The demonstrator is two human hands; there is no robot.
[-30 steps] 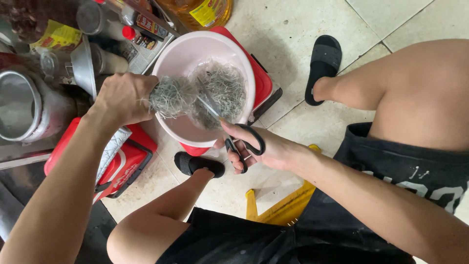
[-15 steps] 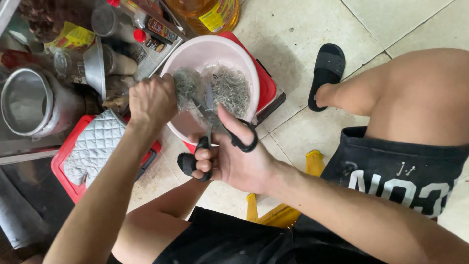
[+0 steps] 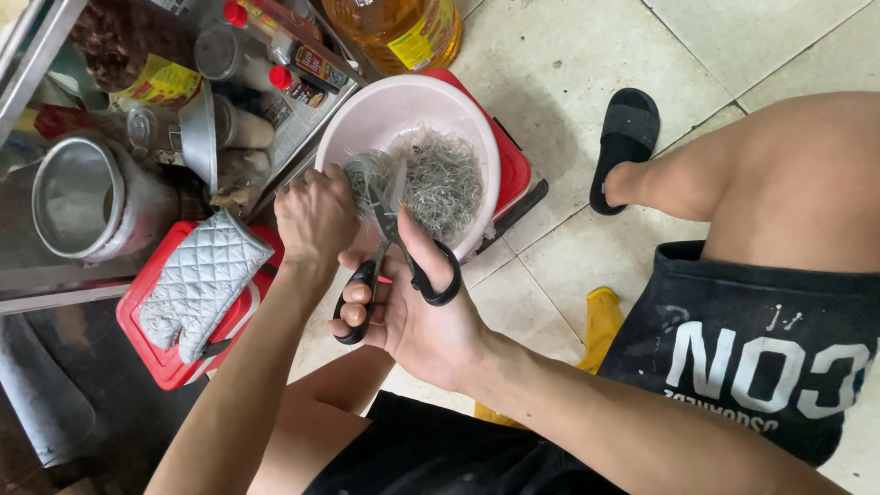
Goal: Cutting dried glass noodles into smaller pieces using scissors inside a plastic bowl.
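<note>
My left hand (image 3: 316,215) grips a bundle of thin grey noodle-like strands (image 3: 362,170) at the near rim of a pink bowl (image 3: 385,105). More of the same grey strands (image 3: 445,183) lie in the bowl. My right hand (image 3: 412,302) holds black-handled scissors (image 3: 399,252), thumb and fingers through the loops, blades open around the bundle just beside my left hand. The bowl sits on a red box (image 3: 513,174) on the tiled floor.
A grey quilted oven mitt (image 3: 197,280) lies on a red lid (image 3: 160,353) at left. A metal pot (image 3: 78,197), jars, sauce bottles (image 3: 293,50) and an oil bottle (image 3: 399,32) crowd the top left. My bare legs, a black sandal (image 3: 623,142) and a yellow stool (image 3: 600,316) are nearby.
My right hand has opened the scissors and brought the blades up to the bundle. My left hand stays at the bowl's rim holding the strands.
</note>
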